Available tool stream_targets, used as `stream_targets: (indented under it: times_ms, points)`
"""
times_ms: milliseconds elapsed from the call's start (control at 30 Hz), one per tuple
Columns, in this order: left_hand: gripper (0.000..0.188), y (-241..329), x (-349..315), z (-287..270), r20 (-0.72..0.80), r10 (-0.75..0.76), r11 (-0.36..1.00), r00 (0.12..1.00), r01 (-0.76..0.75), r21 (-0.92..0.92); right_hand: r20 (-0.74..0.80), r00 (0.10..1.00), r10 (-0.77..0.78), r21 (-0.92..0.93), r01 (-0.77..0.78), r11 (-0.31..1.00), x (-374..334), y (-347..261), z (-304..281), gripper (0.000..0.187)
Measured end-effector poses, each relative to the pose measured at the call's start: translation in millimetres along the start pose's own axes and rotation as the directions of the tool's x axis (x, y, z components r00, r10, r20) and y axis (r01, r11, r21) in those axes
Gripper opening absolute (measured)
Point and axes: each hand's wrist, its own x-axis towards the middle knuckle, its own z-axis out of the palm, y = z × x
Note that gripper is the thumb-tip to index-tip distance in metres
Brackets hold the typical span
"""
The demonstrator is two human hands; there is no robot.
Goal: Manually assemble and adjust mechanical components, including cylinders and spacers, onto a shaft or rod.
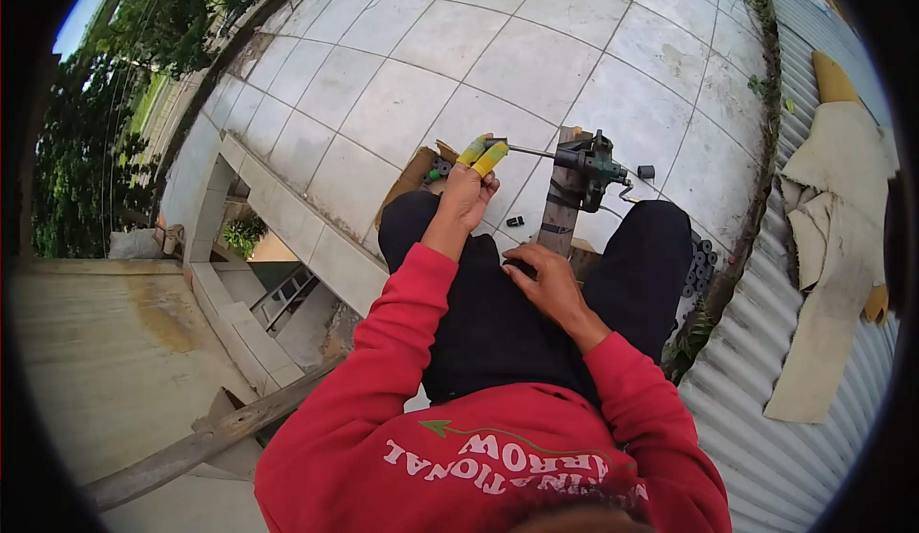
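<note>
Now the left hand [465, 193] is raised in front of the left knee, its fingers, two of them wrapped in yellow tape [491, 158], closed around a short dark tube [496, 141] at the free end of a metal rod [533, 152]. That rod runs sideways to a green vise [600, 165], which sits on a wooden plank [557, 210] between the knees, with a small crank [627, 191] on its right side. The right hand [552, 281] is low, near the inner side of the right thigh and just short of the plank's near end, its fingers bent and pointing left; whether it grips anything, I cannot tell, since the dark patch under the fingertips merges with the black trousers [503, 332]. On the tiled floor [522, 64], a small black piece [515, 220] lies left of the plank, and a dark cylinder [646, 171] stands apart, to the right of the vise. Beyond the left knee is a cardboard box [406, 187] with grey rings [442, 165] and something green in it, partly hidden by the left hand. More dark rings [702, 263] are heaped beside the right knee, near a corrugated sheet [742, 380] with pale cloth [842, 217] draped over it.
</note>
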Motion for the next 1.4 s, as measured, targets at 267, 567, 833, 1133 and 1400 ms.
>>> stream_targets:
  times_ms: [267, 567, 833, 1133, 1400]
  points:
    - [0.045, -1.3, 1.6, 0.9, -0.106, -0.068, 0.996, 0.992, 0.073, 0.051, 0.000, 0.997, 0.072, 0.008, -0.072, 0.997, 0.2, -6.9, -8.4, 0.024]
    - [0.043, 1.0, 1.6, 6.9, -0.024, 0.028, 0.991, 0.999, -0.025, 0.130, 0.010, 0.998, 0.055, 0.004, -0.055, 0.998, 0.6, -9.3, -7.5, 0.025]
    - [0.034, 7.1, 3.8, 9.2, -0.060, -0.036, 0.991, 0.998, 0.043, 0.127, -0.023, 1.000, -0.001, 0.007, 0.001, 1.000, -0.4, -1.2, -8.4, 0.025]
    - [0.014, -4.4, 13.6, -0.6, -0.096, -0.188, 0.967, 0.978, 0.167, -0.193, -0.028, 0.999, -0.030, -0.005, 0.030, 1.000, -0.1, -1.3, -7.9, 0.025]
    - [0.017, -11.6, 14.1, -7.1, -0.042, -0.067, 0.987, 0.997, 0.060, -0.151, -0.009, 1.000, 0.023, 0.012, -0.023, 1.000, 0.9, -3.2, -6.7, 0.024]
